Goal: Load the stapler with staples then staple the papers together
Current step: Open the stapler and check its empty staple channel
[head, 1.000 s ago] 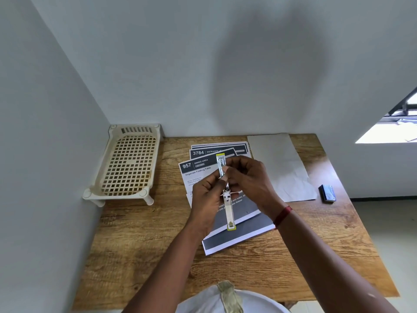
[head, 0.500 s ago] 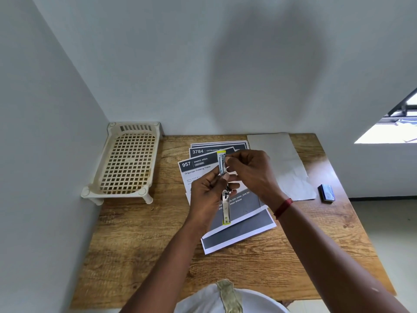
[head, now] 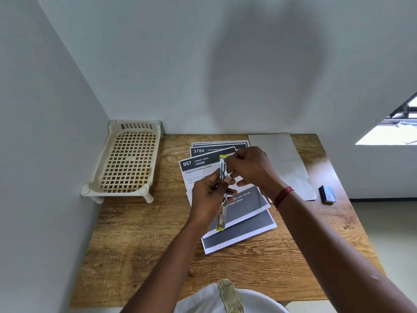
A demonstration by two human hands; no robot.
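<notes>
Stapler (head: 223, 168) swung open to full length and held up just above the papers (head: 243, 233), yellow-tipped ends pointing away and back toward the body. Gripped at mid-length by the left hand (head: 208, 199), fingers curled round the hinge part, thumb laid along the metal, forearm reaching up from below the papers. Met at the far half by the right hand (head: 252, 168), wrist bent inward, thumb and forefinger closed together on the upper rail, remaining fingers loosely spread underneath (cannot tell whether a strip of staples sits between those fingertips). Red thread band (head: 283, 196) tied at the right wrist. Printed on the top sheet of the papers: "957", "DINING AREA", "Organize Folding Table"; on the sheet behind it: "3784", "ENTRANCE"; lower down on a dark panel, partly covered: "water; sink for" and "freezer drawer". Smaller print too fine to read. Fanned out and overlapping on the wooden table (head: 146, 245). Left of the papers, well apart, a cream plastic rack (head: 128, 159) on short legs. Right of the papers and touching their edge, a blank grey sheet (head: 284, 159); farther right, a small dark staple box (head: 327, 194), label unreadable.
</notes>
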